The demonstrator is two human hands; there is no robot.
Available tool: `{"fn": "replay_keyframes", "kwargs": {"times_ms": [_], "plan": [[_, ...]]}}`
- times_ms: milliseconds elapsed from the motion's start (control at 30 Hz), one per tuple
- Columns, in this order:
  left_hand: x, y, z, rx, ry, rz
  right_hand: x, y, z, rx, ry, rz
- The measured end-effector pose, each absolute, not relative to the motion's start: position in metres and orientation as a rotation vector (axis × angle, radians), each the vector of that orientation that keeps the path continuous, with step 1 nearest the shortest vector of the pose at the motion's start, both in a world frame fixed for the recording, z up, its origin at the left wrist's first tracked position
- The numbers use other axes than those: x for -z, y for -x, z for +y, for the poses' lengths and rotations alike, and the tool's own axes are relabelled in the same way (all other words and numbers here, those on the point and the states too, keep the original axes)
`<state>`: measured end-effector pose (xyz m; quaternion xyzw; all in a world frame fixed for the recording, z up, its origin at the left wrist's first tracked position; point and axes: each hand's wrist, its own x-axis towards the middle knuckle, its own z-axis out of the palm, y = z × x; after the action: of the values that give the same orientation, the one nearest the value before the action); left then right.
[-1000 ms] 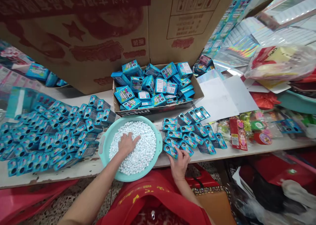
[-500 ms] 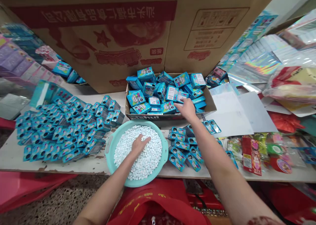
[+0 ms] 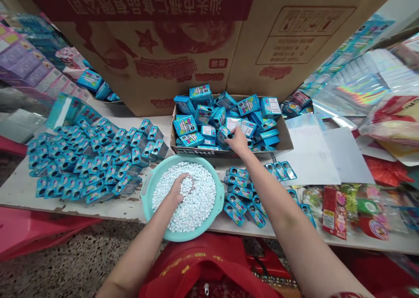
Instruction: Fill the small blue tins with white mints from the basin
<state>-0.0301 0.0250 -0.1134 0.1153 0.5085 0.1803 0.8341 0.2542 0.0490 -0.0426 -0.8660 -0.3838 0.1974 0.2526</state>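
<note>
Left hand [image 3: 179, 189] down in the teal basin [image 3: 146, 189] at the near edge of the table [image 3: 19, 193], fingers curled and sunk into the white pellets [image 3: 201, 197]. Fingertips buried, so no telling whether a handful is gripped.

Right hand [image 3: 238, 142] stretched forward into the cardboard tray [image 3: 193, 151] just behind the basin, thumb and fingers pinched on a small blue box [image 3: 224, 135] at the near side of the heap. Much of that box covered by the fingers, print unreadable.

Rows of open blue packs [image 3: 98, 162] left of the basin. Second batch of packs [image 3: 236, 200] right of it, partly hidden under the right forearm. Big carton [image 3: 157, 49] behind, top cut off by the frame. Far right blurred, clutter there hard to make out.
</note>
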Motion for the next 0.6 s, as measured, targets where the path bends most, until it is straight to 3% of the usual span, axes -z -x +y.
{"fn": "replay_keyframes", "kwargs": {"times_ms": [167, 367, 600], "plan": [[0.106, 0.035, 0.032, -0.443, -0.220, 0.982, -0.002, -0.218, -0.004, -0.293, 1.740, -0.939], [0.095, 0.028, 0.033, -0.404, -0.170, 0.984, 0.010, -0.165, -0.057, -0.898, 1.333, -0.444], [0.099, 0.035, 0.033, -0.412, -0.174, 0.955, 0.020, -0.144, -0.079, -1.267, 1.227, -0.399]]}}
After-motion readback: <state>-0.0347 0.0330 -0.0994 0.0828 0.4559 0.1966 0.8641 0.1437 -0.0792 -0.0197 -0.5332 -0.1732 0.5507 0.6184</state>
